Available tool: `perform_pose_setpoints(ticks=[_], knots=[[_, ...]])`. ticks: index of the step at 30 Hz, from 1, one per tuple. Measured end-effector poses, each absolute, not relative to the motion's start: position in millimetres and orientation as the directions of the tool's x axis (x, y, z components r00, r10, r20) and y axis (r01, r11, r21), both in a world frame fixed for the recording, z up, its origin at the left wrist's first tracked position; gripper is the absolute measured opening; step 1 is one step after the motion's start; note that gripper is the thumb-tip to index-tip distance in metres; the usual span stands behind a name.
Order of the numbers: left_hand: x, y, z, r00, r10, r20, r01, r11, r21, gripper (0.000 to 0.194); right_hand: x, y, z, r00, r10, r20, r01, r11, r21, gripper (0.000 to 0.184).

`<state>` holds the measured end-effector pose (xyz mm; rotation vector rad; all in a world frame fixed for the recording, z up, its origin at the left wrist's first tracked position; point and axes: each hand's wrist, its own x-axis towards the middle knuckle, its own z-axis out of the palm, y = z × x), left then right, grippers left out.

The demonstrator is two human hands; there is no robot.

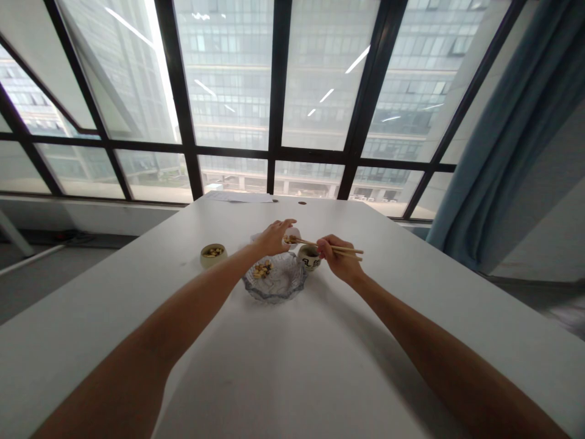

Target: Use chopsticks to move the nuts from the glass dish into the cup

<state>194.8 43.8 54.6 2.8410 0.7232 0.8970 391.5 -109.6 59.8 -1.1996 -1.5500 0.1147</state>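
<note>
My right hand [337, 256] is closed round a pair of wooden chopsticks [351, 250] whose tips point left toward a small pale cup [294, 233]. My left hand [274, 236] grips that cup just beyond a clear glass dish [284, 281] that holds a small heap of nuts [261, 269]. A small cup with dark markings [310, 258] stands between the dish and my right hand. Another small cup [212, 254] with nuts in it stands to the left.
The white table [292, 353] runs up to a wall of large windows. A sheet of paper [237, 197] lies at the table's far edge. A blue curtain [507, 140] hangs at the right.
</note>
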Motion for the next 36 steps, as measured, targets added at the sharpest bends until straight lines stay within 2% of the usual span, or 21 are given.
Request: perform_pose_setpoints(ticks=[5,9,13,16,21,27,33,36], knots=[[201.5,51.3,53.6,0.709,0.595,0.377,0.529,-0.804,0.273,0.075,381.9,-117.8,68.5,0.275,0.656,0.703,0.518,0.515,-0.683,0.057],[193.3,54.8,61.6,0.751,0.593,0.290,0.549,-0.805,0.223,0.072,366.8,-123.9,68.9,0.251,0.742,0.621,0.408,0.501,-0.763,0.064],[158.8,54.1,73.4,0.762,0.558,0.328,0.573,-0.818,0.061,0.061,351.9,-120.3,54.8,0.166,0.845,0.509,0.330,0.439,-0.836,0.065],[121.0,51.9,74.8,0.693,0.598,0.403,0.650,-0.760,0.009,0.053,347.1,-115.6,45.2,0.156,0.868,0.472,0.306,0.412,-0.858,0.066],[78.9,47.1,65.7,0.605,0.674,0.424,0.737,-0.675,0.023,0.050,348.6,-113.2,37.8,0.149,0.864,0.482,0.334,0.415,-0.846,0.065],[94.4,43.3,62.1,0.602,0.686,0.409,0.734,-0.677,0.057,0.052,355.3,-111.7,33.5,0.147,0.845,0.515,0.334,0.448,-0.829,0.060],[126.9,42.6,66.1,0.623,0.677,0.391,0.713,-0.697,0.071,0.051,373.3,-110.1,58.4,0.339,0.741,0.580,0.312,0.493,-0.812,0.066],[138.8,43.3,66.2,0.625,0.686,0.374,0.714,-0.695,0.083,0.049,378.9,-110.2,65.3,0.370,0.731,0.573,0.301,0.490,-0.818,0.069]])
